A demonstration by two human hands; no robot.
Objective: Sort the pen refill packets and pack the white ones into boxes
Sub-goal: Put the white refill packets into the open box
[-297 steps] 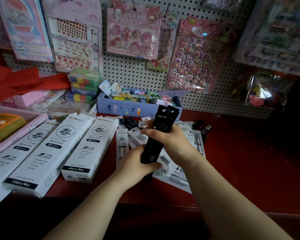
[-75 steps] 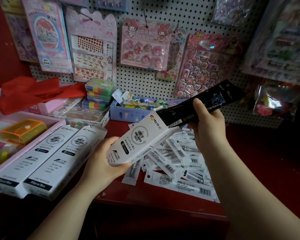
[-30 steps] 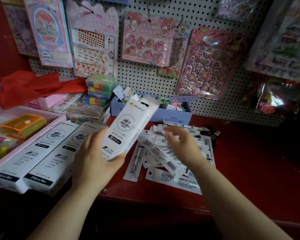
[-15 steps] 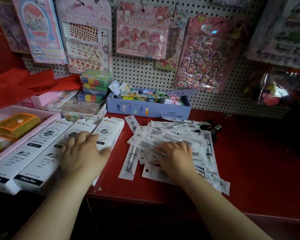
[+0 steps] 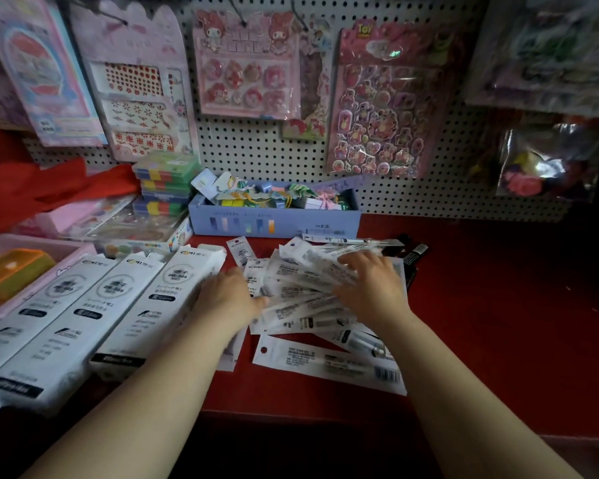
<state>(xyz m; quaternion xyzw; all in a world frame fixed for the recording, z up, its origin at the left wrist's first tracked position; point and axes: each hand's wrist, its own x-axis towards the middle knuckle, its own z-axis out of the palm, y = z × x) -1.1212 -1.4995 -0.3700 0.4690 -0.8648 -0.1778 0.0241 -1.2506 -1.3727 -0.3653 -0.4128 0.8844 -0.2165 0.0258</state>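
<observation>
Surface: red shelf top (image 5: 498, 323), dim, spread under everything in view.
Front packet: single white packet (image 5: 329, 364) lying flat just in front of the pile, barcode at its right end.
Pile: white refill packets (image 5: 301, 305) in a loose overlapping heap at mid-shelf, printed sides up, none of this heap boxed yet.
Left hand (image 5: 227, 299): palm down, fingers laid straight onto the pile's left edge; blurred, with no pinch visible.
Right hand (image 5: 370, 292): palm down on the pile's right half, fingers spread and pressing flat.
Boxes: three long white boxes (image 5: 83, 316) lying side by side just left of the pile, far-end flaps apparently open.
Nearest box (image 5: 163, 299): right beside the pile, just beside the left wrist.
Change: half a second back, left hand resting on that nearest box; now off it and onto the pile. Right hand shifted farther back across the heap. A second back, same box held in the air; now set down with the other two.
Meaning: probably done with the box for now and beginning to rake the white packets together, with packing this heap not yet begun.
Dark packets (image 5: 414, 254): a few, poking out at the pile's far right corner, apart from the white ones.
Behind the pile: blue display box (image 5: 274, 224) of small stationery.
Farthest behind the pile: pegboard (image 5: 256, 150) hung with sticker sheets (image 5: 377, 108).
</observation>
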